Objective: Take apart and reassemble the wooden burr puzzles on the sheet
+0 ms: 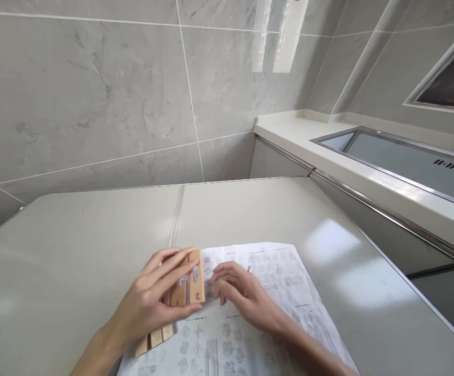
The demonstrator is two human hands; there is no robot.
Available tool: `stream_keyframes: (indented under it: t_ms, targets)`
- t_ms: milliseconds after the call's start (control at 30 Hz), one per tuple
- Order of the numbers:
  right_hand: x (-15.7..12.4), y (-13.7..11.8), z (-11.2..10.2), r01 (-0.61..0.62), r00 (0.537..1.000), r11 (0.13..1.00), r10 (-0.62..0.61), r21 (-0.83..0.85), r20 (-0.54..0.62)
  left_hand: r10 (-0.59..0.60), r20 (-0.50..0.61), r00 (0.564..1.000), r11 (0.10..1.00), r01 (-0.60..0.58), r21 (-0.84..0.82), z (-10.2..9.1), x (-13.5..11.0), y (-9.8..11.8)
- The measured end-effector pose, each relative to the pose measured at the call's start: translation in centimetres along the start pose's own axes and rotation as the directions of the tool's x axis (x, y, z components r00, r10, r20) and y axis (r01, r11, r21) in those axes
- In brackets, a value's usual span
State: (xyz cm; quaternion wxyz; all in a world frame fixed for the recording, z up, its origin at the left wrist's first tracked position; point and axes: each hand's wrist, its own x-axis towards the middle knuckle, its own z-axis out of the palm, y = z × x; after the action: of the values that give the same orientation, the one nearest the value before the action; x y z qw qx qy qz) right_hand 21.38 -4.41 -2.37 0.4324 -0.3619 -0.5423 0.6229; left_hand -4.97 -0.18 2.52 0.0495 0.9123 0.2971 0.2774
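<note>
The pale surface [250,214] is crossed by a narrow seam. Behind it, the wall is covered by grey marbled tiles [93,94]. At right, a metal-rimmed glass panel [399,156] is set into a white countertop [285,125], below a dark framed panel [450,86].

light: is filling scene softly, brightly | glare: is pooling on table [250,214] at right, streaking upper wall tiles [93,94] | sheet [214,331] print: is blurring | edges: are stretching

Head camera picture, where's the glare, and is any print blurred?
Head view: glare patches on the right of the tabletop and on the countertop; head view: bright reflections high on the tiled wall; head view: small text on the printed sheet too soft to read.
</note>
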Motion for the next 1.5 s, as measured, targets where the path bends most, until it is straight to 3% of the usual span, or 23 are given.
stream_keyframes:
  t_ms: [100, 200, 300, 433, 633, 767, 867, 967, 1133, 1333, 1500]
  targets:
    - [0.1, -1.1, -0.1, -0.132, 0.983, 0.892, 0.062, 0.432, 0.171, 0.056, 0.066, 0.996, 0.997, -0.052, -0.057, 1.0, 2.4, 2.8]
    - [0.1, -1.5, -0.1, -0.213, 0.968, 0.784, 0.089, 0.583, 0.235, 0.118, 0.127, 0.985, 0.991, -0.110, -0.072, 2.2, 4.4, 4.5]
    - [0.0, -1.3, -0.1, -0.269, 0.962, 0.717, 0.167, 0.643, 0.216, 0.153, 0.148, 0.977, 0.987, -0.144, -0.072, 3.4, 5.3, 5.0]
    - [0.0, -0.7, -0.2, -0.308, 0.951, 0.665, 0.241, 0.680, 0.195, 0.103, 0.155, 0.983, 0.993, -0.092, -0.074, 4.5, 4.9, 4.8]
    - [0.3, 0.1, -0.2, -0.302, 0.953, 0.621, 0.220, 0.724, 0.208, -0.025, 0.189, 0.982, 0.992, 0.048, -0.119, 5.1, 3.7, 4.0]
    - [0.5, -0.2, -0.4, -0.284, 0.957, 0.601, 0.231, 0.747, 0.177, -0.083, 0.171, 0.982, 0.989, 0.103, -0.107, 5.0, 3.1, 3.8]
    - [0.7, -0.7, -0.8, -0.245, 0.966, 0.606, 0.214, 0.757, 0.141, -0.192, 0.132, 0.972, 0.972, 0.208, -0.112, 4.8, 2.6, 3.9]
    - [0.8, -0.9, -1.0, -0.215, 0.973, 0.607, 0.196, 0.765, 0.119, -0.363, 0.080, 0.929, 0.915, 0.371, -0.157, 4.7, 2.3, 4.4]
    - [0.9, -0.8, -1.0, -0.189, 0.976, 0.618, 0.201, 0.763, 0.079, -0.575, 0.040, 0.817, 0.782, 0.563, -0.267, 5.2, 2.5, 5.4]
    - [0.8, -0.5, -0.7, -0.197, 0.972, 0.630, 0.227, 0.751, 0.064, -0.670, 0.170, 0.722, 0.628, 0.674, -0.388, 5.3, 2.6, 6.2]
    - [0.8, -0.4, -0.8, -0.188, 0.974, 0.626, 0.218, 0.757, 0.062, -0.696, 0.158, 0.700, 0.609, 0.693, -0.385, 5.4, 2.7, 6.3]
